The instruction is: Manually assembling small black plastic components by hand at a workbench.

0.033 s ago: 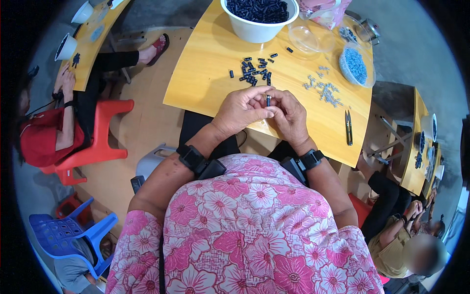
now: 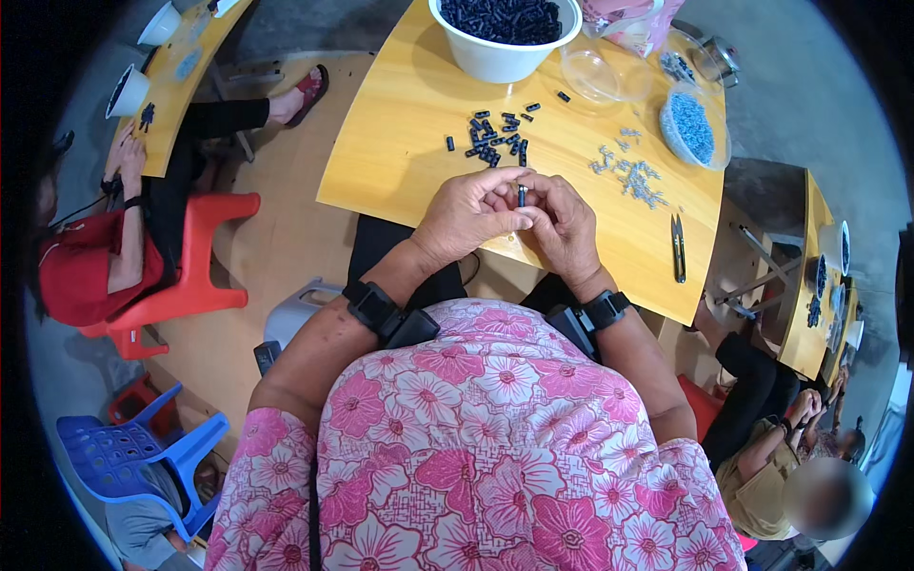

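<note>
Above the near edge of the wooden table (image 2: 400, 143), my left hand (image 2: 468, 207) and my right hand (image 2: 564, 217) meet fingertip to fingertip. Pinched between them is a small black cylindrical part (image 2: 522, 195) with a light tip; fingers cover some of it. Just beyond my hands lies a loose pile of short black plastic pieces (image 2: 490, 135). To its right, small clear or silvery pieces (image 2: 640, 181) are scattered. A pair of black thread snips (image 2: 678, 249) rests near the table's right edge.
A white tub (image 2: 505, 62) full of black pieces stands at the far side. Clear plastic containers (image 2: 592, 76), a bowl of small blue pieces (image 2: 687, 128) and a pink bag (image 2: 633, 24) are to its right. People sit at neighbouring tables; a blue chair (image 2: 119, 457) stands behind left.
</note>
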`<state>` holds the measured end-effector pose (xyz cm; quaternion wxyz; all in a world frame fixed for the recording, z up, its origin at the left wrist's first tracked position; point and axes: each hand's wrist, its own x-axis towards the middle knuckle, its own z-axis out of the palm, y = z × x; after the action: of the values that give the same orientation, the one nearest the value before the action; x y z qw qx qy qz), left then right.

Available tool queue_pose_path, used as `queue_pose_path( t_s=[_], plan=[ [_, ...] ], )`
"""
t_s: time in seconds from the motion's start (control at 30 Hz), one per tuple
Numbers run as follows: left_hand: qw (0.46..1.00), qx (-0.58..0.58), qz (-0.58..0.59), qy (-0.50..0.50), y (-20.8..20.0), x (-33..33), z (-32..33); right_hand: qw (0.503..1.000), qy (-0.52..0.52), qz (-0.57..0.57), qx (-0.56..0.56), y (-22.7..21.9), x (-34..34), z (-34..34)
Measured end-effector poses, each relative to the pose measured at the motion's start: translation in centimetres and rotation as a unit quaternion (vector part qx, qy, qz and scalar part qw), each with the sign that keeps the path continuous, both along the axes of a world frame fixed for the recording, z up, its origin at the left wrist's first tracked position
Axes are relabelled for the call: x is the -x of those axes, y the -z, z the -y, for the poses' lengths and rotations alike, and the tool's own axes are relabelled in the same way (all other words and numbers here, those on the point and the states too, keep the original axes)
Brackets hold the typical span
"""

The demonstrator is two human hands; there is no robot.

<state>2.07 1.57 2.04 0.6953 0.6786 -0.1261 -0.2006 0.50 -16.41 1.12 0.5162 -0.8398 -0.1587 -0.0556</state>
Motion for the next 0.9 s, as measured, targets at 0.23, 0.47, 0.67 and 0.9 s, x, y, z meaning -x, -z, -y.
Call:
queue_pose_path(
  t_s=[0.23, 0.47, 0.67, 0.9],
  plan=[
    [0.999, -0.033, 0.012, -0.016, 0.8, -0.4, -0.6, 1.0, 0.013, 0.004, 0.008, -0.3, 0.1, -0.2],
    [0.998, -0.06, 0.004, -0.011, 1.4, -0.8, -0.5, 1.0, 0.005, 0.01, 0.007, -0.3, -0.1, -0.1],
    [0.996, -0.072, 0.031, -0.039, 1.5, -0.4, 0.0, 0.992, -0.001, -0.069, -0.103, 0.1, -0.4, 0.5],
    [0.988, -0.129, 0.066, -0.061, 1.3, 0.0, 0.3, 0.982, 0.017, -0.127, -0.136, 0.6, -0.4, 0.4]
  ],
)
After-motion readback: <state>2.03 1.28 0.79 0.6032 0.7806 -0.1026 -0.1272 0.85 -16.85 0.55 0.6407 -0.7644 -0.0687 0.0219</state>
